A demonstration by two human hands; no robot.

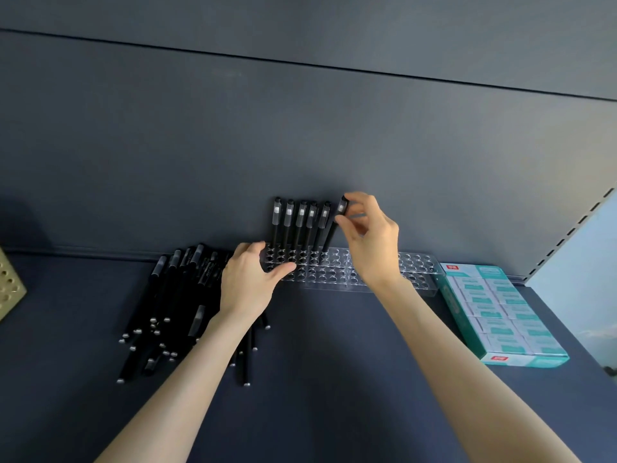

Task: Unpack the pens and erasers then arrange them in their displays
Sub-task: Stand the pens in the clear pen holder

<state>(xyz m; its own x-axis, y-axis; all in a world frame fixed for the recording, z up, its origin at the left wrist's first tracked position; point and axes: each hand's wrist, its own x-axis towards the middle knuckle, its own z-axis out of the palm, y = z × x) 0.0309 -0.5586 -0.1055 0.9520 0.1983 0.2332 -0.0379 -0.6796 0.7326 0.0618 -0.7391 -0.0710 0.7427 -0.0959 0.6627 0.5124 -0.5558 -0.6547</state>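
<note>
Right hand [369,233] pinches the top of a black pen [334,227] standing tilted in the clear holder [350,272], right of five upright pens [298,223]. Left hand [248,279] rests with relaxed fingers on the holder's left end. Loose pens [173,302] lie left; the eraser box [500,312] sits right.
</note>
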